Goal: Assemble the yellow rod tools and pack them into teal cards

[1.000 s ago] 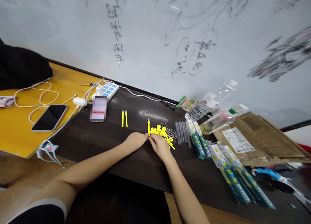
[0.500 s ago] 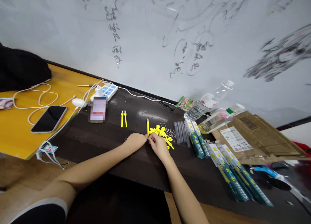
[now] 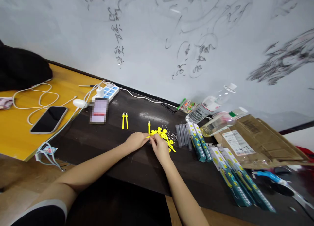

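Note:
My left hand [image 3: 136, 141] is closed, its thumb and finger pinching a small yellow plastic piece [image 3: 147, 137]. Close against it, my right hand [image 3: 160, 148] is in a pinch too; what its fingertips hold is too small to make out. Just beyond the fingertips lies a yellow stick with a metal tip [image 3: 149, 128]. A pile of yellow plastic parts [image 3: 163, 132] spreads beside and behind my right hand, with bent metal wire hooks [image 3: 171, 134] at its right. Two finished-looking yellow sticks with metal tips [image 3: 125, 120] lie side by side to the left.
Clear grey tubes [image 3: 183, 136] and teal boxes [image 3: 235, 178] lie to the right, before bottles [image 3: 208, 106] and a cardboard package [image 3: 250, 137]. At left are a blurred phone [image 3: 98, 111], a power strip [image 3: 109, 92], a black phone [image 3: 49, 119] and white cables.
My left hand has turned and shifted slightly, so the small yellow piece at its fingertips now shows. My right hand stays nearly in place; the head view has moved a little.

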Motion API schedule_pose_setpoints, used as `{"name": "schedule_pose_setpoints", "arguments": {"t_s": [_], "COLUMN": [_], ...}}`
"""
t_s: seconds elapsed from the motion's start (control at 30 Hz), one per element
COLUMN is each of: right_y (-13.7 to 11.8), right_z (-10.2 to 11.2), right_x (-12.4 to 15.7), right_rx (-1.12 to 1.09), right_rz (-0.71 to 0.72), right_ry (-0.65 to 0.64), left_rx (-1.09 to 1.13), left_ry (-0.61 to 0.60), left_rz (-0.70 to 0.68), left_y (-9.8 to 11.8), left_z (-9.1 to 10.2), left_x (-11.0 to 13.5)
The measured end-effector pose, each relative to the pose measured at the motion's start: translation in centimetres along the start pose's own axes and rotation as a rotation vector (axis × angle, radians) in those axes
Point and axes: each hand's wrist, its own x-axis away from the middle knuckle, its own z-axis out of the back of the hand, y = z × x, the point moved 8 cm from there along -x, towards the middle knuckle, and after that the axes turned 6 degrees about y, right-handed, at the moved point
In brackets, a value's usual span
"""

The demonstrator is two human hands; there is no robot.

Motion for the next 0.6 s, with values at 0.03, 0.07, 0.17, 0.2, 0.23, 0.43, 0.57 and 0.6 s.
{"name": "schedule_pose_setpoints", "arguments": {"t_s": [0.03,0.07,0.17,0.2,0.23,0.43,0.57,0.6], "right_y": [0.0,0.0,0.1,0.3,0.4,0.9,0.3,0.1], "right_z": [0.0,0.0,-0.2,-0.3,-0.3,-0.7,-0.7,-0.7], "right_x": [0.0,0.1,0.2,0.2,0.2,0.0,0.1,0.1], "right_rx": [0.002,-0.001,-0.06,-0.103,-0.153,-0.341,-0.244,-0.218], "right_rz": [0.011,0.021,0.022,0.009,-0.007,-0.058,0.009,0.025], "right_ry": [0.009,0.015,0.025,0.028,0.031,0.013,-0.025,-0.029], "left_rx": [0.042,0.083,0.198,0.221,0.233,0.171,0.114,0.11], "left_ry": [0.009,0.015,0.021,0.029,0.04,0.084,0.076,0.067], "left_rz": [-0.014,-0.031,-0.071,-0.065,-0.042,0.058,0.054,0.053], "left_y": [0.0,0.0,0.3,0.4,0.4,0.4,0.4,0.4], "left_z": [0.1,0.1,0.2,0.3,0.5,1.1,1.2,1.1], "left_x": [0.0,-0.1,0.0,0.0,0.0,0.3,0.5,0.5]}}
